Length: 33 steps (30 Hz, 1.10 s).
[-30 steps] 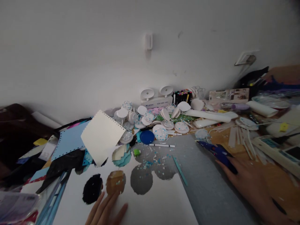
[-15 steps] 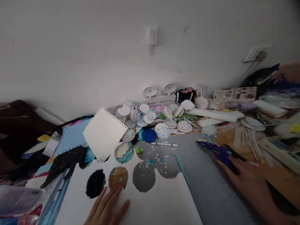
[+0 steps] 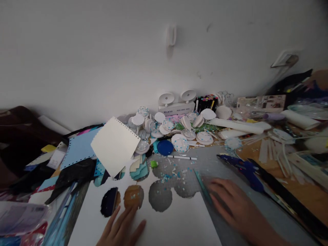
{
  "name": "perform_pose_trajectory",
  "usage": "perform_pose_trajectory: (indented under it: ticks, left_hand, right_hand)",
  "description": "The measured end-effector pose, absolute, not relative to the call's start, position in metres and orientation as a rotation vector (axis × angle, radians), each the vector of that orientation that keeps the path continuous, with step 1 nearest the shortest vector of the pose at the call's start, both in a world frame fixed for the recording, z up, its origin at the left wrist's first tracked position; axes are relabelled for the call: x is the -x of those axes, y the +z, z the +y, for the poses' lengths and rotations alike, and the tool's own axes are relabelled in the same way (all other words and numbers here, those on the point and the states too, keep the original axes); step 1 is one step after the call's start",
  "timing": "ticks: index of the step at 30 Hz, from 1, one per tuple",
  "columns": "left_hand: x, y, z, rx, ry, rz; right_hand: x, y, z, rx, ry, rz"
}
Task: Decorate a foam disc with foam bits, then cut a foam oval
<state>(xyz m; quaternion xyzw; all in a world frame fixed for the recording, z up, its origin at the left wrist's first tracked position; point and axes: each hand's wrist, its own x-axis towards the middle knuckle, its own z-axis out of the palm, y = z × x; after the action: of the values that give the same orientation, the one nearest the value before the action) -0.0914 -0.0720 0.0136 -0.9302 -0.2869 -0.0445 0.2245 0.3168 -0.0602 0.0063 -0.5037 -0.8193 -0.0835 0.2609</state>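
Note:
My left hand [image 3: 121,227] lies with fingers spread on a white sheet [image 3: 179,222] that has ragged round holes cut in it. Its fingertips rest by the lower edge of a hole showing brown. My right hand [image 3: 233,208], somewhat blurred, is over the grey mat [image 3: 205,160] beside the sheet's right edge. Its fingers are apart and bent, close to a thin teal strip [image 3: 201,182]; whether they touch it I cannot tell. A blue glue gun [image 3: 246,171] lies right of that hand. Several white discs with blue dots [image 3: 180,142] are heaped behind.
A cream sheet with a perforated edge [image 3: 115,145] leans at the left, near a blue sheet [image 3: 79,150]. A black bar-like thing [image 3: 282,191] lies at the right. A white pen [image 3: 181,157], a blue disc [image 3: 165,147] and paper scraps lie behind the cut sheet.
My right hand has left the glue gun and moved left to the teal strip. The white sheet and my left hand have shifted slightly right in view, along with the whole scene.

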Motion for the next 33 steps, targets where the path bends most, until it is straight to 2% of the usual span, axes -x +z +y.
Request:
perform_pose_trajectory:
  ticks: [5,12,19,25,28,33]
  left_hand:
    - [0.081,0.024,-0.065,2.691,0.149,-1.026]
    - [0.066,0.046,-0.051,2.968,0.391,-1.348]
    - [0.062,0.052,-0.053,2.961,0.491,-1.416]
    - [0.070,0.045,-0.054,2.987,0.449,-1.348]
    - [0.068,0.045,-0.051,3.005,0.316,-1.301]
    - [0.029,0.076,-0.052,2.889,-0.366,-1.245]
  right_hand:
    - [-0.308,-0.009,-0.028,1.458,-0.204,-2.427]
    - [-0.305,0.008,0.013,1.574,-0.257,-2.376]
    - [-0.273,0.007,0.055,1.493,-0.072,-2.364]
    - [-0.295,0.017,0.037,1.443,0.222,-2.105]
    - [-0.295,0.033,0.011,1.400,0.447,-1.912]
    - [-0.259,0.058,-0.033,1.139,0.978,-1.658]
